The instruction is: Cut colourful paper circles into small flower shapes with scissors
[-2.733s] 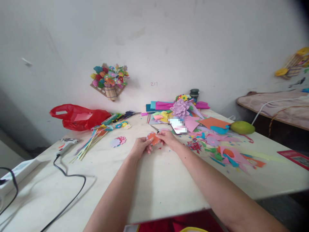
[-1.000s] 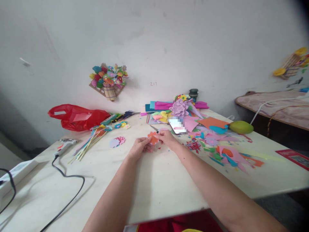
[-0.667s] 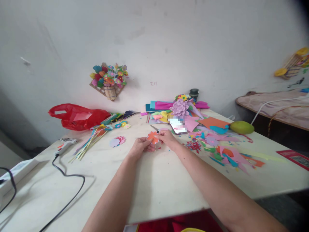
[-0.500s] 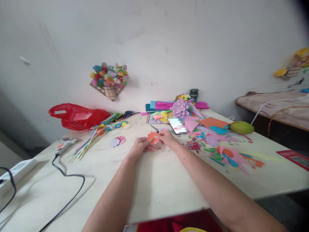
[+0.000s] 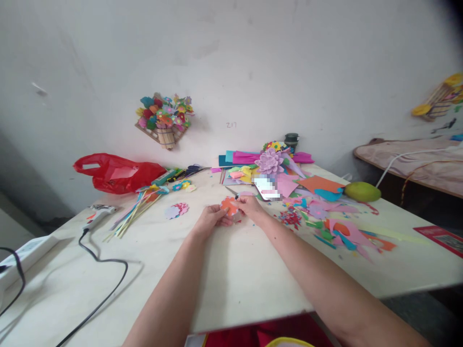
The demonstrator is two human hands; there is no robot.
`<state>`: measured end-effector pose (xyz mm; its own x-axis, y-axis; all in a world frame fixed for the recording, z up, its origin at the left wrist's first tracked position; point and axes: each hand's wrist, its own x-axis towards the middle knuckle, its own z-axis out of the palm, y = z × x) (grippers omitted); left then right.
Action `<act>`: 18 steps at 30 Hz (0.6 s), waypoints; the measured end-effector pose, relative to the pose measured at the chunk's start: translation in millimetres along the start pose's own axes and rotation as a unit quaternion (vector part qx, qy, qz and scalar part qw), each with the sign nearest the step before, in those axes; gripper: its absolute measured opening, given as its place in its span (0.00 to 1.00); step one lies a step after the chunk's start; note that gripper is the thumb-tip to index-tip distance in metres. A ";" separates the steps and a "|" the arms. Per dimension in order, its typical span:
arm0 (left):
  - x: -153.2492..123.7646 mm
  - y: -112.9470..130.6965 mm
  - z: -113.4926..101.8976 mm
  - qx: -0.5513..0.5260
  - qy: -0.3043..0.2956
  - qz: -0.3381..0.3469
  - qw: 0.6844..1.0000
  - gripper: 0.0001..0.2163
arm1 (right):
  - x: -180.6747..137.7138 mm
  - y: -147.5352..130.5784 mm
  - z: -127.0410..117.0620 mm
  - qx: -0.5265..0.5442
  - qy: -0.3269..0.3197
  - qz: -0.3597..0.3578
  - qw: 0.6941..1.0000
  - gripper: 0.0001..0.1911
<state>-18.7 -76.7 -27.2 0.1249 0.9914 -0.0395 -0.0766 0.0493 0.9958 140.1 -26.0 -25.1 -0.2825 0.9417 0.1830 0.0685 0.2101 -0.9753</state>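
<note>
Over the middle of the pale table (image 5: 238,274), my left hand (image 5: 211,220) pinches an orange paper flower cut-out (image 5: 229,206) by its near edge. My right hand (image 5: 252,207) is closed around small scissors (image 5: 232,193), whose metal blades point up and left over the cut-out. Both forearms reach in from the bottom of the view. A small pink and lilac paper flower (image 5: 177,210) lies flat on the table to the left of my hands.
A glue gun (image 5: 97,215) with a black cord (image 5: 103,284) lies at left, by coloured sticks (image 5: 135,210) and a red plastic bag (image 5: 117,172). Coloured paper sheets, scraps (image 5: 336,226) and a lilac paper flower (image 5: 269,162) crowd the right. A green fruit (image 5: 362,191) sits far right.
The orange cut-out has turned a little between my fingers and shows more notched petals than 2.7 s ago. Both hands stay in the same spot.
</note>
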 end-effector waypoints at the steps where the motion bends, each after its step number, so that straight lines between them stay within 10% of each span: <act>1: 0.0 -0.1 -0.1 -0.001 -0.002 0.000 1.000 0.14 | -0.2 -0.3 -0.6 0.012 -0.002 0.004 1.000 0.17; 18: 0.1 -0.8 -1.5 -0.016 -0.015 -0.004 1.000 0.13 | -2.2 -4.4 -6.2 0.042 -0.020 -0.014 0.999 0.16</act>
<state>-20.1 -76.5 -28.1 0.1555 0.9868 -0.0449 -0.1073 0.0621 0.9923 146.4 -27.4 -20.4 -0.3222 0.9239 0.2065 -0.0194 0.2117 -0.9771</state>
